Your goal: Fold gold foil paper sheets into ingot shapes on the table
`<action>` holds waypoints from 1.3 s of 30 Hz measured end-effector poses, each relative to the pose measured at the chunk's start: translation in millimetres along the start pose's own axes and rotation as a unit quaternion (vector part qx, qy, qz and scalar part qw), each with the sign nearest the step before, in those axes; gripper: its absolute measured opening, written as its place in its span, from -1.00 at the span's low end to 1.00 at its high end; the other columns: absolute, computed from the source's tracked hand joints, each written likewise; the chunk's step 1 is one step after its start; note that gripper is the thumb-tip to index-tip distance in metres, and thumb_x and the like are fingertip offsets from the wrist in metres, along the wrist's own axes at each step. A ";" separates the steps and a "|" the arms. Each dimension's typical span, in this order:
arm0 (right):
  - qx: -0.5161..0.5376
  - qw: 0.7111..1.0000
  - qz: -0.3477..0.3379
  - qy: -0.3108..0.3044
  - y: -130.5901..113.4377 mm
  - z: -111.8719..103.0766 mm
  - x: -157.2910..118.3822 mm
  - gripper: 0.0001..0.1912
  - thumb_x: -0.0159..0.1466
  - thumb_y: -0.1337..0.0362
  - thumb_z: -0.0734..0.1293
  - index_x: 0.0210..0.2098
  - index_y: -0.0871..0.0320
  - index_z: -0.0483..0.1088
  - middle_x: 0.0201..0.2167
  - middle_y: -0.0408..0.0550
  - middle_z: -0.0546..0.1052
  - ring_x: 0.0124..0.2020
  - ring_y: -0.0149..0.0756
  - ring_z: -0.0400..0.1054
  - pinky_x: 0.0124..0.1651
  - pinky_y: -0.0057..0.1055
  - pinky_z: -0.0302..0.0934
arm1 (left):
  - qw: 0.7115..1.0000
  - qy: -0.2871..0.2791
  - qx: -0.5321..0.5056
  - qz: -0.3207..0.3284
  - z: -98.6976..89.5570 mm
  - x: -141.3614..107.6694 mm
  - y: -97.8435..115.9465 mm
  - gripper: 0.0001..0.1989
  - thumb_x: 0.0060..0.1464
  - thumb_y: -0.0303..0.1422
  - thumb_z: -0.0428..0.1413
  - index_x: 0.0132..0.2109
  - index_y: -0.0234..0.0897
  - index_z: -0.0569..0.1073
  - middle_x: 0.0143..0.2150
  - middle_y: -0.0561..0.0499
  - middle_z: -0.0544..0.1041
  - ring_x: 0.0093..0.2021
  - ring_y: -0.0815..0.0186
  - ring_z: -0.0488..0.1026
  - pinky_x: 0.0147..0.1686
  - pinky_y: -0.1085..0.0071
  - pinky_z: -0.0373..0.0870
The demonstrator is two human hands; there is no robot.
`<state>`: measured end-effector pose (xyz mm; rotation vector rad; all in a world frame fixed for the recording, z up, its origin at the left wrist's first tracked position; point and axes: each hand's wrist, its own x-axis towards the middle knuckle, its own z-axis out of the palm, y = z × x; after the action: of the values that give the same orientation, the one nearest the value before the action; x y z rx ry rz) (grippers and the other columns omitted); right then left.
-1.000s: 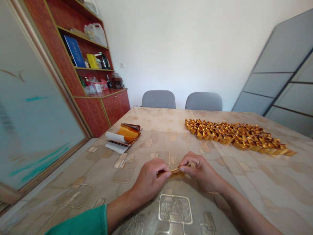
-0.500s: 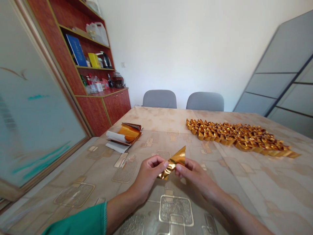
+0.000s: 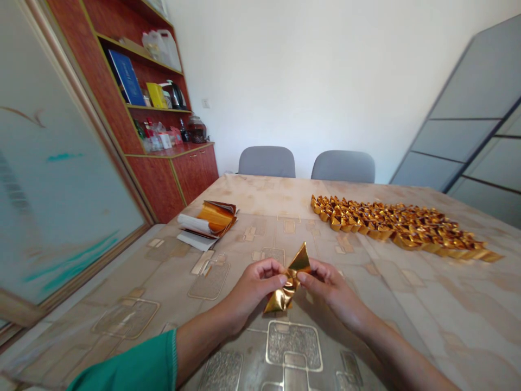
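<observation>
Between my two hands is a folded sheet of gold foil paper (image 3: 285, 296), pinched at its middle, with one pointed end rising and the other hanging toward me. My left hand (image 3: 260, 282) is closed on its left side, thumb and forefinger pressed together at the crease. From the right, my right hand (image 3: 325, 279) grips the same paper with its thumb in front; the other fingers are partly hidden behind it. A stack of gold foil paper (image 3: 217, 220), loosely curled, lies to the left. Rows of folded gold paper ingots (image 3: 391, 222) stand at the right.
A patterned cloth covers the table (image 3: 252, 195). Beyond the far edge are two grey chairs (image 3: 266, 162) (image 3: 343, 166). A reddish shelf cabinet (image 3: 195, 168) with bottles and a kettle stands at the left, near a frosted glass door (image 3: 61, 179).
The foil paper has turned more upright and its middle is squeezed narrower. Both hands have moved closer together around it, and its lower end now opens out toward me.
</observation>
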<state>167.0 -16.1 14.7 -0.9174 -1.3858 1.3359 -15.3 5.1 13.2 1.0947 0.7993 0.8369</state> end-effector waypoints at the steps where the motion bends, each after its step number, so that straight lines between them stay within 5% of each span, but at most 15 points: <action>1: -0.003 1.000 0.006 0.002 1.2 1.5 -0.5 -0.68 0.20 0.00 0.41 -0.38 0.16 0.47 -0.46 -0.13 0.44 -0.41 -0.35 0.25 -0.31 -0.40 0.15 | 1.000 0.000 -0.010 -0.010 -0.3 0.0 -0.1 -0.75 -0.11 -0.25 0.32 -0.37 -0.32 0.46 -0.47 0.07 0.47 -0.47 0.40 0.38 -0.40 0.47 0.25; 12: 0.079 0.994 0.055 -0.055 23.5 15.7 -7.9 -0.71 0.22 0.06 0.44 -0.30 0.18 0.45 -0.38 -0.11 0.42 -0.37 -0.36 0.24 -0.33 -0.43 0.12 | 0.993 0.053 -0.105 -0.008 -0.3 2.3 -2.2 -0.74 -0.18 -0.34 0.36 -0.38 -0.32 0.45 -0.43 0.05 0.51 -0.42 0.38 0.42 -0.37 0.46 0.31; 19: 0.133 0.986 0.095 -0.034 30.2 11.0 -8.2 -0.70 0.24 0.10 0.43 -0.42 0.17 0.33 -0.57 -0.22 0.38 -0.56 -0.47 0.15 -0.44 -0.48 0.01 | 0.994 0.076 -0.077 0.013 -1.1 2.0 2.5 -0.79 -0.18 -0.38 0.32 -0.42 -0.35 0.44 -0.44 0.05 0.50 -0.45 0.42 0.39 -0.44 0.51 0.30; 26: -0.026 0.998 0.051 -0.020 19.0 -5.9 -3.2 -0.64 0.31 0.02 0.32 -0.47 0.15 0.40 -0.61 -0.19 0.38 -0.58 -0.42 0.16 -0.47 -0.42 0.03 | 0.990 0.085 -0.110 -0.021 -4.5 3.4 7.2 -0.76 -0.20 -0.39 0.35 -0.40 -0.36 0.45 -0.43 0.03 0.55 -0.46 0.44 0.44 -0.45 0.55 0.36; 29: -0.087 0.996 -0.012 0.011 7.7 -11.5 -1.8 -0.77 0.32 0.12 0.33 -0.08 0.06 0.46 -0.48 -0.16 0.46 -0.46 -0.33 0.29 -0.36 -0.37 0.16 | 0.979 0.095 -0.170 -0.055 -8.6 4.2 7.0 -0.75 -0.20 -0.42 0.37 -0.37 -0.34 0.45 -0.41 0.03 0.58 -0.44 0.44 0.49 -0.40 0.56 0.41; 32: -0.202 0.972 -0.123 -0.014 0.5 -11.6 -2.4 -0.53 0.28 0.32 0.36 0.16 -0.09 0.33 -0.28 -0.12 0.52 -0.28 -0.26 0.36 -0.16 -0.27 0.26 | 0.974 0.072 -0.198 -0.085 -9.2 2.9 5.2 -0.77 -0.17 -0.45 0.35 -0.34 -0.34 0.47 -0.38 0.00 0.60 -0.41 0.42 0.53 -0.36 0.54 0.46; 39: -0.332 0.911 -0.218 -0.111 -4.0 -14.8 0.2 -0.43 0.29 0.54 0.19 0.18 -0.12 0.29 -0.04 -0.04 0.43 -0.01 -0.23 0.34 0.00 -0.23 0.30 | 0.969 0.032 -0.217 -0.116 -6.3 -1.4 2.0 -0.83 -0.11 -0.51 0.32 -0.33 -0.35 0.49 -0.39 0.02 0.59 -0.43 0.42 0.53 -0.35 0.54 0.48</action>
<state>181.6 -12.6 17.7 -0.8162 -2.1432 0.6334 -21.7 6.9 13.6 0.5781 0.7362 0.8019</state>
